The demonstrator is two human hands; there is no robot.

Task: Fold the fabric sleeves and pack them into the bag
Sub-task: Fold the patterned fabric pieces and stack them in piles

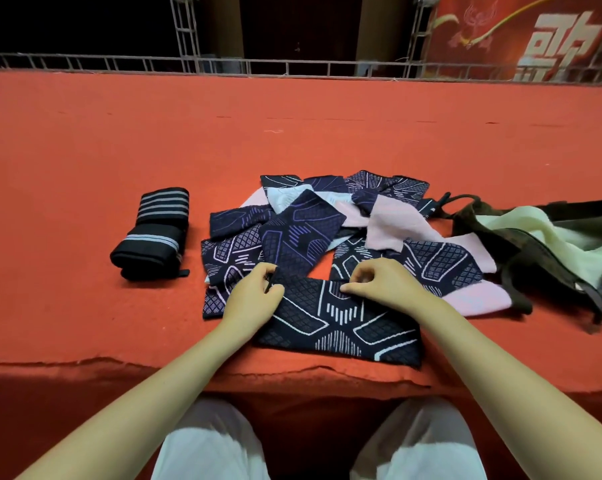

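Observation:
A dark navy sleeve with white geometric lines (pixel 344 323) lies flat on the red cloth near the front edge. My left hand (pixel 254 292) pinches its far left corner, fingers curled. My right hand (pixel 379 282) pinches its far edge near the middle. Behind it sprawls a loose heap of several navy, purple and pink sleeves (pixel 327 223). A dark brown bag with pale green lining (pixel 535 237) lies open on its side at the right.
Two folded black sleeves with grey stripes (pixel 154 233) sit stacked to the left of the heap. The red-covered table (pixel 84 150) stretches far back to a metal railing (pixel 292 65). Its front edge runs just above my knees.

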